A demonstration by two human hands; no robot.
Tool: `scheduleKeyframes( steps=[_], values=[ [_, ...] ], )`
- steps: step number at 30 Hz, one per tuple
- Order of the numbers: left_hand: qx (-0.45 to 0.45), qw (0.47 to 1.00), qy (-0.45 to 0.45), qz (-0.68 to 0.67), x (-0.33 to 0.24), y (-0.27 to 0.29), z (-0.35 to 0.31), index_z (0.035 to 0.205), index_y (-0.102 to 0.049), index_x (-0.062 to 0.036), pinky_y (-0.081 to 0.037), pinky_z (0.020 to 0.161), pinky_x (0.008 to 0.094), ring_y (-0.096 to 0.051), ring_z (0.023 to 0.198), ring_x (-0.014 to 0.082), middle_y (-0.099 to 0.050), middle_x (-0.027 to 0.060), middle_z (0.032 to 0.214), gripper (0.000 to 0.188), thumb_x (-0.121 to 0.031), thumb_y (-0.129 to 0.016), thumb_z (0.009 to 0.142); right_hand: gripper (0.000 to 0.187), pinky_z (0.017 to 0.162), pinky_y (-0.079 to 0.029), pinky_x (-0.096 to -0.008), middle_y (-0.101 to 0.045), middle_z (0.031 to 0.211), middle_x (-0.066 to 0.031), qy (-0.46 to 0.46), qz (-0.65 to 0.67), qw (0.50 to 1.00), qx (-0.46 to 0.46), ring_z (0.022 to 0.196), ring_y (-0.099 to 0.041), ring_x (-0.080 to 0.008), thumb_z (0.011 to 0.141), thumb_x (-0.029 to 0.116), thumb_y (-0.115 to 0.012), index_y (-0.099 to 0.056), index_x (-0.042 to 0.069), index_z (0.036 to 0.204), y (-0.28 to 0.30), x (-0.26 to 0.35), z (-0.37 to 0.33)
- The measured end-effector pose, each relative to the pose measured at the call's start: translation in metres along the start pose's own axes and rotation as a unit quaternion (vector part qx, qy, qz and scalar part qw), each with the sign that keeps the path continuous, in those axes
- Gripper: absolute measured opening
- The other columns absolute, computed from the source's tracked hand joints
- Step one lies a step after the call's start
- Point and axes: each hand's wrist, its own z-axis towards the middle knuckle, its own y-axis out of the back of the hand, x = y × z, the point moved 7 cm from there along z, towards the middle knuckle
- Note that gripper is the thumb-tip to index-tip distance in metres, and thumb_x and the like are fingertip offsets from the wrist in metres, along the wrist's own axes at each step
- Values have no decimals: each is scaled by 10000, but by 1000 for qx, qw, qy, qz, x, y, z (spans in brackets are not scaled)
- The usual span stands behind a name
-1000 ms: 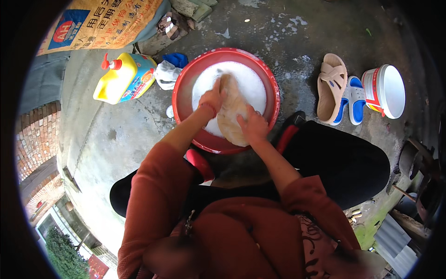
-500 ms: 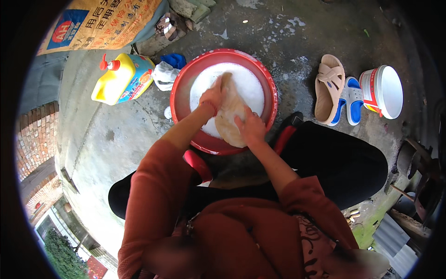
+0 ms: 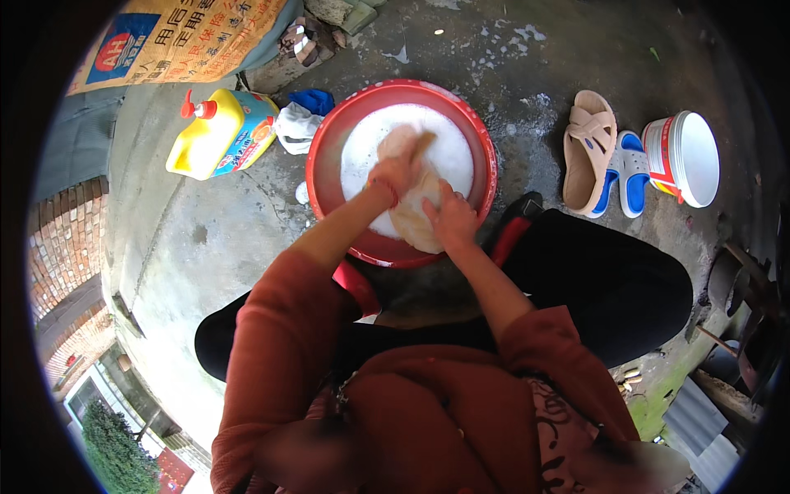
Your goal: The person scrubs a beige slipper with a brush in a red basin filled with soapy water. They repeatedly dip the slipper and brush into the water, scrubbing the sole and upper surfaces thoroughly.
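Observation:
A beige, sole-shaped slipper (image 3: 415, 226) lies tilted in a red basin (image 3: 484, 177) of white suds (image 3: 362, 136). My right hand (image 3: 453, 216) grips its near, wider end, with the thumb across the top. My left hand (image 3: 397, 169) is over the far part of the slipper, and motion smears its fingers. A narrow brownish piece (image 3: 425, 145) shows beside that hand; whether it belongs to the slipper I cannot make out.
To the left stand a yellow pump jug (image 3: 222, 132), a white cloth (image 3: 298, 128) and a blue cloth (image 3: 313, 101). Rightward are a beige cross-strap slipper (image 3: 588, 156), a grey-and-blue clog (image 3: 632, 173) and a white bucket (image 3: 698, 160). A printed sack (image 3: 181, 41) is at the far left.
My left hand has shifted a little right across the slipper and now covers more of it. My right hand keeps its hold. The whole view has shifted slightly.

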Motion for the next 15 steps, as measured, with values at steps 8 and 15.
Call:
scheduleKeyframes(
  steps=[8, 15],
  values=[
    [-60, 996, 56, 20, 13, 10, 11, 1421, -243, -270, -482, 813, 452, -627, 892, 373, -632, 228, 993, 580, -395, -454, 895, 511, 745, -491, -475, -609, 986, -179, -6, 4, 1000, 7, 855, -616, -371, 814, 399, -592, -485, 134, 1238, -4, -2, -2],
    [58, 998, 36, 13, -7, 15, -16, 1416, -252, -291, -480, 814, 461, -627, 906, 372, -629, 228, 1014, 574, -401, -457, 891, 540, 762, -484, -482, -630, 959, -205, -10, 16, 1000, -9, 849, -618, -383, 808, 411, -588, -490, 123, 1254, -4, -2, 1]
  ],
)
